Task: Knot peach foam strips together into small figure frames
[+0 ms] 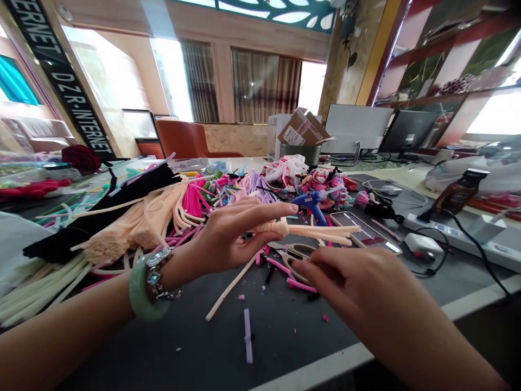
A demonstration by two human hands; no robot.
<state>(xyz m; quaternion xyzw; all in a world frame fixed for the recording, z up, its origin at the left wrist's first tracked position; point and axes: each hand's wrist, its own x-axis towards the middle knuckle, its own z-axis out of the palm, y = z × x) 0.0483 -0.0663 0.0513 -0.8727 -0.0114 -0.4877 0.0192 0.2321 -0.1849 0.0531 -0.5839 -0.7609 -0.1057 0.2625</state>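
Observation:
My left hand pinches a bundle of cream pipe cleaners between thumb and fingers, its index finger stretched out above. The bundle is wound round near the fingertips, and its straight ends point right. My right hand has its fingers closed at the handles of a pair of scissors, just below the bundle. The scissors' blades point left, partly behind the left hand's fingers; I cannot tell whether they are lifted off the table. Pink pipe cleaner pieces lie under the scissors, and a lilac piece lies nearer me.
A blue glue gun and a phone lie beyond my hands. Thick bundles of cream, black and pink pipe cleaners crowd the left. At right are a power strip, a white charger and cables.

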